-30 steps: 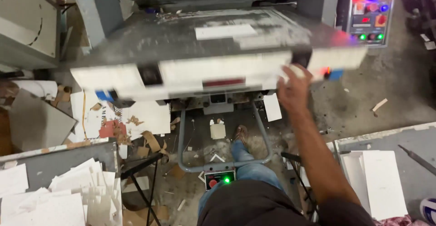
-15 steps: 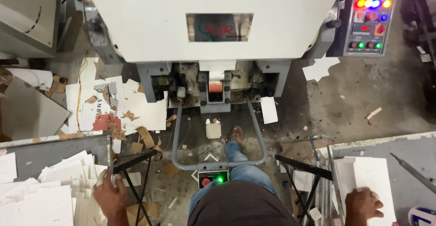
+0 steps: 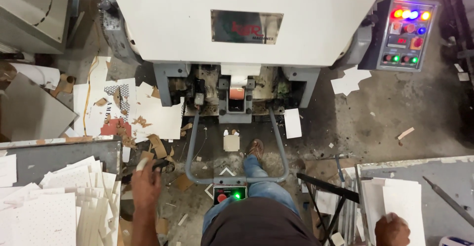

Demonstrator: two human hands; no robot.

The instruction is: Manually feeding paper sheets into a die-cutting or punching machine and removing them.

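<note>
My left hand [image 3: 145, 184] hovers beside the right edge of a messy pile of white punched sheets [image 3: 64, 201] on the grey left table [image 3: 59, 152]. Its fingers point away from me, one fingertip is wrapped in white tape, and it holds nothing. My right hand [image 3: 392, 228] rests on a stack of white sheets [image 3: 402, 201] on the right table [image 3: 444, 169]; its grip is not clear. Ahead stands a big white press [image 3: 247, 19] with its front plate up. My foot [image 3: 255, 148] is on the floor inside the grey guard bar [image 3: 237, 179].
A control box with coloured lit buttons [image 3: 405, 33] is mounted right of the press. A small box with a green light and a red button [image 3: 228, 195] sits at my knees. Card scraps and white offcuts [image 3: 148, 112] litter the floor at left. Black metal stand legs [image 3: 326, 186] are at right.
One second ago the press plate lay flat with my right hand on it; it has since swung up. My right hand dropped to the right stack and my left hand moved forward along the left pile.
</note>
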